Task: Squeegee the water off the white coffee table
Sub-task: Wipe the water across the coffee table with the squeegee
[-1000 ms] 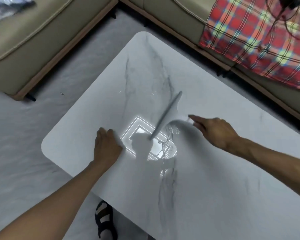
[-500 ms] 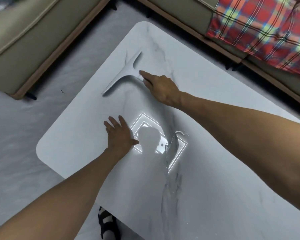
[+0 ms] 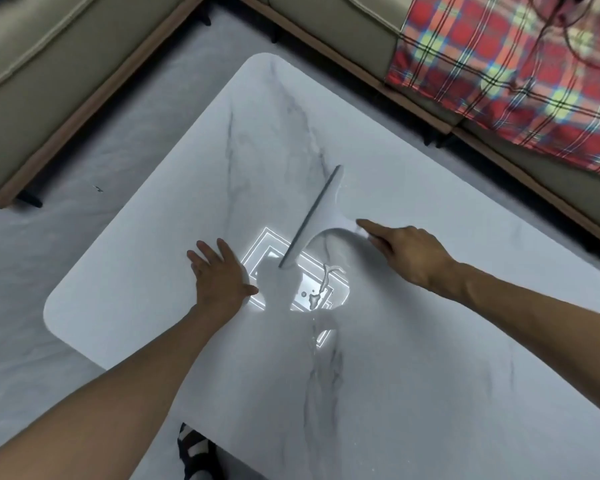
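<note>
The white marble-veined coffee table fills the middle of the view. My right hand grips the handle of a pale grey squeegee, index finger stretched along it. Its long blade rests on the tabletop, slanting from upper right to lower left. A small puddle and streak of water lie just below the blade's lower end, in a bright ceiling-light reflection. My left hand lies flat on the table, fingers spread, left of the water.
A beige sofa runs along the left and top, close to the table's far corner. A red plaid blanket drapes over it at upper right. Grey floor lies left of the table. A sandalled foot shows under the near edge.
My right hand has brought the squeegee back from the far left corner to the middle of the table, blade now beside the water. My left hand stayed flat in about the same place.
</note>
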`<action>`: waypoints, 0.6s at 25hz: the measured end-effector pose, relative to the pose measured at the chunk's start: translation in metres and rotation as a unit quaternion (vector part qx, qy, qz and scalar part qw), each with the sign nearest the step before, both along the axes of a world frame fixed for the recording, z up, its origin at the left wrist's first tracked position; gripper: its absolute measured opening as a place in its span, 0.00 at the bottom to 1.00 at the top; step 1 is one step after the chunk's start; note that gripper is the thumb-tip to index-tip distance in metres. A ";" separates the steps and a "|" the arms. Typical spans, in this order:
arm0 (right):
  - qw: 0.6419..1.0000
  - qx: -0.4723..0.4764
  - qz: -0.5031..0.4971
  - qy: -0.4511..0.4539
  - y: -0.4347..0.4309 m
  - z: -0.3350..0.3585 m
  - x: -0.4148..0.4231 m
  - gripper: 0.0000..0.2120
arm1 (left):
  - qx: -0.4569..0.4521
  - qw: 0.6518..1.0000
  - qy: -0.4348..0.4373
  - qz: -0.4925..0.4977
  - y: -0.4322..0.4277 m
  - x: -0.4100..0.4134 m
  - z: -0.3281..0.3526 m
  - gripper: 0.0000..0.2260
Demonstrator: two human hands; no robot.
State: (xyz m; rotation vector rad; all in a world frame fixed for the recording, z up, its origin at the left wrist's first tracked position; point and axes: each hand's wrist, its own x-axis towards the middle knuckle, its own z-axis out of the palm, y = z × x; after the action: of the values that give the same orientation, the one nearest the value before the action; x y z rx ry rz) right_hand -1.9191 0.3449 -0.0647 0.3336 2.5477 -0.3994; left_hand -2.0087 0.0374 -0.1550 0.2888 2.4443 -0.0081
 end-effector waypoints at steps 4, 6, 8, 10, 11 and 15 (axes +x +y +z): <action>0.999 0.041 -0.022 -0.008 0.023 0.034 0.052 0.18 | -0.002 1.000 0.005 0.016 0.001 0.001 0.005 0.52; 0.996 0.025 -0.054 0.061 0.028 0.033 0.023 0.18 | 0.023 0.999 0.016 0.031 0.006 0.001 0.006 0.50; 0.990 0.005 -0.086 0.112 0.027 0.024 -0.035 0.19 | 0.065 0.997 0.033 0.028 0.018 0.002 0.007 0.51; 0.986 -0.015 -0.111 0.122 0.025 0.008 -0.095 0.19 | 0.082 0.996 0.025 0.014 0.035 0.001 0.005 0.52; 0.985 -0.014 -0.119 0.123 0.024 0.000 -0.114 0.19 | 0.076 0.997 0.015 0.005 0.042 0.001 0.004 0.52; 0.990 0.001 -0.120 0.073 0.030 -0.019 -0.087 0.21 | 0.044 0.999 -0.012 -0.013 0.052 -0.001 0.001 0.50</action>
State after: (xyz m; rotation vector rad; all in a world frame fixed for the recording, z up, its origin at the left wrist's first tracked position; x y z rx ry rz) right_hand -2.0059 0.3745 -0.0841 0.6370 2.6587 -0.5276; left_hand -2.0100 0.0891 -0.1544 0.3572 2.4204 0.0926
